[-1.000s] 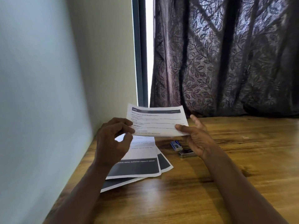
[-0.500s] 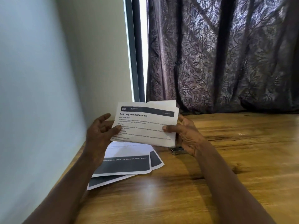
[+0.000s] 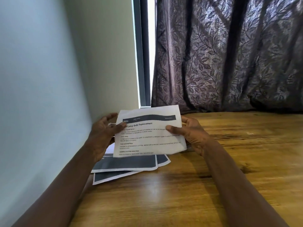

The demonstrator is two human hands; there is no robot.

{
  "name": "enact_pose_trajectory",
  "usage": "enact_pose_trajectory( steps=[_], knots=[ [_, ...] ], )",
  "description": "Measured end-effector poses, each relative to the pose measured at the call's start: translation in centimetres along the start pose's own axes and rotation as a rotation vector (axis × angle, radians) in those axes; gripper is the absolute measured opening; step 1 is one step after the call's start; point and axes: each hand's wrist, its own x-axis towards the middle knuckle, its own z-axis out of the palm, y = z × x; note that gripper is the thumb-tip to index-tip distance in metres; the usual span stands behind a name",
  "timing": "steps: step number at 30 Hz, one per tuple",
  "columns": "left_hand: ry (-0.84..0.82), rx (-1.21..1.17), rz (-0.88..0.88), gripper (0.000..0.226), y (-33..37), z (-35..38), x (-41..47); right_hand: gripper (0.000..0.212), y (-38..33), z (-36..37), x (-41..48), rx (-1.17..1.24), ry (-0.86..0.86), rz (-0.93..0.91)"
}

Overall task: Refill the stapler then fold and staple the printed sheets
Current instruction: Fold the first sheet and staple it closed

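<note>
Now, from my left: the wall [image 3: 41,95] runs close beside my left hand [image 3: 105,133], whose thumb pins one side edge of the folded sheet [image 3: 150,133] against fingers spread loosely behind it. I hold that sheet up off the wooden table [image 3: 237,169], printed face towards me, above the loose printed sheets [image 3: 127,165] lying fanned on the wood. My right hand [image 3: 193,135] pinches the opposite edge, thumb in front, fingers curled behind. I judge the folding step is in hand. Next I'd square the edges, then bring the stapler to a corner, though I cannot make the stapler out. Room is tight by the wall. Rightward, bare wood stretches towards the curtain [image 3: 229,54] at the far edge.
</note>
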Motion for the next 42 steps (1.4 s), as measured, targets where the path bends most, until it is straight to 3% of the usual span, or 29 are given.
enact_pose_trajectory(
  steps=[7,12,15,20,22,24,27,30,34,42],
  knots=[
    [0.096,0.146,0.142,0.027,-0.3,-0.3,0.4,0.018,0.5,0.2,0.1,-0.065,0.062,-0.014],
    [0.150,0.189,0.186,0.009,-0.3,0.1,0.2,0.023,0.8,0.9,-0.2,-0.108,0.086,-0.051],
    [0.128,0.224,0.220,0.010,0.0,0.3,-0.1,0.037,1.1,1.4,0.0,-0.175,0.201,-0.071],
    [0.055,0.240,0.219,0.009,0.3,0.6,-0.6,0.025,1.3,1.5,0.1,-0.368,0.319,-0.266],
    [0.057,0.222,0.205,0.006,0.3,0.6,-0.7,0.024,1.4,1.5,0.1,-0.451,0.305,-0.288],
    [0.075,0.198,0.192,0.018,0.5,0.6,-0.8,0.022,1.5,1.6,0.1,-0.479,0.267,-0.272],
    [0.055,0.155,0.204,0.032,0.8,0.3,-0.9,0.020,1.4,1.6,-0.1,-0.450,0.248,-0.267],
    [-0.033,0.203,0.214,0.028,1.0,-0.1,-1.0,0.013,1.3,1.5,-0.2,-0.352,0.251,-0.257],
    [-0.109,0.313,0.219,0.021,1.0,-0.3,-1.1,0.036,0.8,1.8,-0.5,-0.127,0.168,-0.215],
    [-0.165,0.426,0.183,0.019,0.7,-1.0,-0.7,0.008,0.3,1.4,-0.5,-0.137,0.228,-0.192]
  ],
)
